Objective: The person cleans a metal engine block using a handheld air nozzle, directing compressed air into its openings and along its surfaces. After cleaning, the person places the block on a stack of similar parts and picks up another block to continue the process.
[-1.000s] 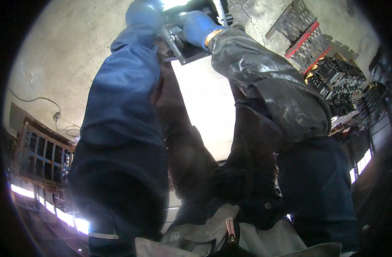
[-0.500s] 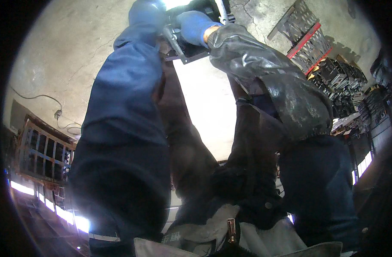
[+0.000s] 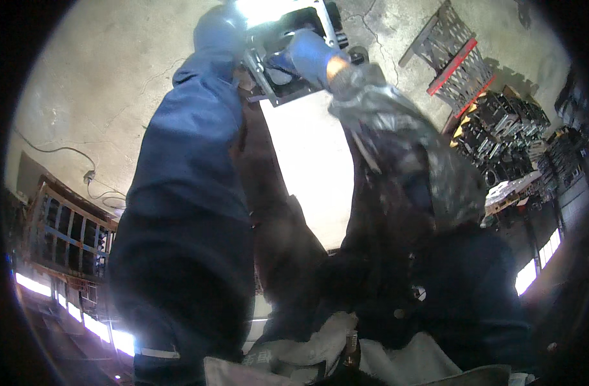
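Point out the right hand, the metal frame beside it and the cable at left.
Right hand [image 3: 310,56]: head view, back of blue glove.
Metal frame [image 3: 296,95]: head view, lower edge.
Cable [image 3: 89,175]: head view, connector partway along.

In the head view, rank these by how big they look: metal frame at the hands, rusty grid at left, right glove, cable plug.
1. Metal frame and rusty grid: too alike to rank, the lens bending both
2. Right glove
3. Cable plug
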Motion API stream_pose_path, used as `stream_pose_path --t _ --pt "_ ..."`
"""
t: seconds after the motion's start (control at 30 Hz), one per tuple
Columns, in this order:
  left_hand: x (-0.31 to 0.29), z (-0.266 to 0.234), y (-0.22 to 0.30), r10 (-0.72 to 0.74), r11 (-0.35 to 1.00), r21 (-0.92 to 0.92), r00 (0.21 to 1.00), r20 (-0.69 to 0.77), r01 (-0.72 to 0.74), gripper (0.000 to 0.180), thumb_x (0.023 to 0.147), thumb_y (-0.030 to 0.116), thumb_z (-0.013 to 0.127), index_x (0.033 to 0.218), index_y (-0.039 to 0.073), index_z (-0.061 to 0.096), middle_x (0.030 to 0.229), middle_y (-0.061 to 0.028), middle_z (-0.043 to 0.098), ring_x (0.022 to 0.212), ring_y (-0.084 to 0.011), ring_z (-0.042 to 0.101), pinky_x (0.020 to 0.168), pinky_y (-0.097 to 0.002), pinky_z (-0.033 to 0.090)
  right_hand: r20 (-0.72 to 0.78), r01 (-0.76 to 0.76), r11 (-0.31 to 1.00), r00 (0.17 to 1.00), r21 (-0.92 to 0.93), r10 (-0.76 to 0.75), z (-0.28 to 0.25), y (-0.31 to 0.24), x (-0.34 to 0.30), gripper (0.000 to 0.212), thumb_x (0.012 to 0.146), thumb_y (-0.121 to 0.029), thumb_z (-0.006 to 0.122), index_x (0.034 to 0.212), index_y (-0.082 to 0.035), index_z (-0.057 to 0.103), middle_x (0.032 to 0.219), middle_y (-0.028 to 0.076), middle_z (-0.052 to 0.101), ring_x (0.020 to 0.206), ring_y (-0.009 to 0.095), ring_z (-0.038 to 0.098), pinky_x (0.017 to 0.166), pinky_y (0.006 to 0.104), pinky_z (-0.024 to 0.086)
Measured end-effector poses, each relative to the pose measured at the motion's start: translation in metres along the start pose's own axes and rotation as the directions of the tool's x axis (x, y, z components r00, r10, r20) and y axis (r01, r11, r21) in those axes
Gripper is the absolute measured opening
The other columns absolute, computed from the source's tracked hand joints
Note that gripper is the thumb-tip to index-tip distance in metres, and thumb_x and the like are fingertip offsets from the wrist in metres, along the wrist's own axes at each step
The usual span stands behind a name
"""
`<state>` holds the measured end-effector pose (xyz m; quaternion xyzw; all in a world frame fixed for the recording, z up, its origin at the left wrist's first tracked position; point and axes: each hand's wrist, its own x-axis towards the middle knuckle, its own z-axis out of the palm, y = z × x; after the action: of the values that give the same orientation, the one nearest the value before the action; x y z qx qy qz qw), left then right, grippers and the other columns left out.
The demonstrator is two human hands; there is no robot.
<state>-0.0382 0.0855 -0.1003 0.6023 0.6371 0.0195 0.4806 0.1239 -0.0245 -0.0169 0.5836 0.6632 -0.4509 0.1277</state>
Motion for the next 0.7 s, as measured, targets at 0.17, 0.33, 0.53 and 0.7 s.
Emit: stream_pose_path --t 0.17,0.33,0.53,0.7 --pt "-0.01 -0.003 0.01 0.08 0.994 0.086 0.993 -0.081 -0.073 0.044 0.098 0.04 0.062 0.111 -0.001 0.076 0.1 -0.017 0.077 0.093 -0.0256 0.073 0.086 -0.039 0.055 0.089 -0.586 0.623 0.761 0.517 0.642 0.027 -0.008 0.006 0.037 0.093 -0.038 0.071 0.112 -0.008 0.078 0.107 0.016 0.078 0.102 0.037 0.075 0.086 0.0411 0.059" --pt "-0.023 -0.012 0.036 0.153 0.952 0.262 0.988 0.032 -0.156 0.044 0.097 0.041 0.062 0.109 0.001 0.077 0.097 -0.0166 0.077 0.09 -0.0266 0.072 0.084 -0.04 0.054 0.09 -0.597 0.768 0.799 0.232 0.594 0.078 0.02 0.066 0.03 0.09 -0.032 0.072 0.104 -0.008 0.081 0.111 0.018 0.077 0.103 0.039 0.075 0.088 0.048 0.06" --pt "-0.031 -0.015 0.047 0.095 0.977 0.184 0.993 0.063 -0.105 0.043 0.097 0.041 0.062 0.109 0.002 0.076 0.098 -0.0173 0.077 0.091 -0.0269 0.072 0.085 -0.0394 0.054 0.179 -0.456 0.89 0.875 -0.005 0.45 0.075 0.007 0.063 0.027 0.093 -0.03 0.07 0.112 -0.014 0.081 0.118 0.016 0.075 0.107 0.037 0.074 0.091 0.048 0.06" --pt "-0.014 -0.006 0.017 0.018 0.999 0.04 0.998 -0.055 -0.015 0.043 0.097 0.041 0.064 0.11 0.002 0.076 0.097 -0.0165 0.077 0.089 -0.0266 0.072 0.085 -0.0383 0.055 0.076 -0.463 0.886 0.883 -0.021 0.463 0.055 -0.009 0.047 0.028 0.094 -0.027 0.069 0.117 -0.015 0.079 0.118 0.013 0.076 0.11 0.033 0.073 0.092 0.0455 0.059"
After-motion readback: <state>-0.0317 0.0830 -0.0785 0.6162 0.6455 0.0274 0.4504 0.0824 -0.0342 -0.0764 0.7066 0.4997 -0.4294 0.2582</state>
